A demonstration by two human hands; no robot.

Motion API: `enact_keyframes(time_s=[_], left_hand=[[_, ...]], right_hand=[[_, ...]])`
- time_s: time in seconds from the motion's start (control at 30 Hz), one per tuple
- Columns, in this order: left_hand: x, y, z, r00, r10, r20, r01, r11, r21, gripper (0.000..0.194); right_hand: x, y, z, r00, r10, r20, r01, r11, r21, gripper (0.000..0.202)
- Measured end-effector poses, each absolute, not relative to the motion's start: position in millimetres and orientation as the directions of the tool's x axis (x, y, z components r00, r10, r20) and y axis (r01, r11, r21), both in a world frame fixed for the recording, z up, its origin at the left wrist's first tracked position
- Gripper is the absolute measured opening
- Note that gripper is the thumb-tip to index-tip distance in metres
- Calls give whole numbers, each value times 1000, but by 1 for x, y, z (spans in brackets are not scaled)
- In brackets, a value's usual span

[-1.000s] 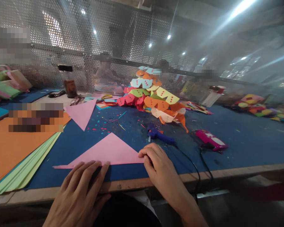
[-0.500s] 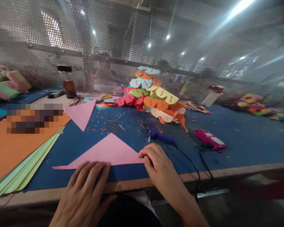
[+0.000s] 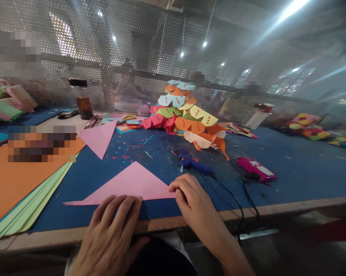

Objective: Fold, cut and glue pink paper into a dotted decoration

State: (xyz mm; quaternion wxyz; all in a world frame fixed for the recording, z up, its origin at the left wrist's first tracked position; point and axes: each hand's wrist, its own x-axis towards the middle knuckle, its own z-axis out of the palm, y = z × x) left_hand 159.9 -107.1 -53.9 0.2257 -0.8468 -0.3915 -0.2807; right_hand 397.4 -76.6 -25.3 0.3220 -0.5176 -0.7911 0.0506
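Note:
A pink sheet of paper, folded to a triangle, lies flat on the blue table top with its long folded edge towards me. My left hand rests its fingertips on that near edge, left of its middle; the fingers are stretched out and hold nothing. At the right corner, my right hand is closed, with thumb and forefinger pinching the paper. A thin pink strip sticks out at the left corner. Beyond it lies a second pink paper triangle.
A blue glue gun and a magenta device with cords lie to the right. Dotted paper shapes are heaped at the back. Orange sheets and green sheets are stacked left. A jar stands before the perforated screen.
My left hand has slid a little to the right along the near edge of the folded pink paper. My right hand stays at the right corner.

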Motion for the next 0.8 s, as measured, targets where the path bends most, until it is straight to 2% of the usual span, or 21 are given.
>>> enact_keyframes(time_s=[0.2, 0.57, 0.8], left_hand=[[158, -108, -58, 521, 604, 603, 803, -586, -107, 46], [158, -108, -63, 529, 615, 586, 811, -570, -134, 49], [159, -107, -63, 531, 623, 575, 815, -562, -143, 50]], right_hand=[[398, -76, -26, -245, 836, 490, 774, 473, -420, 32], [407, -77, -32, -234, 828, 510, 796, 464, -389, 41], [400, -86, -26, -171, 721, 671, 773, 521, -363, 39]])
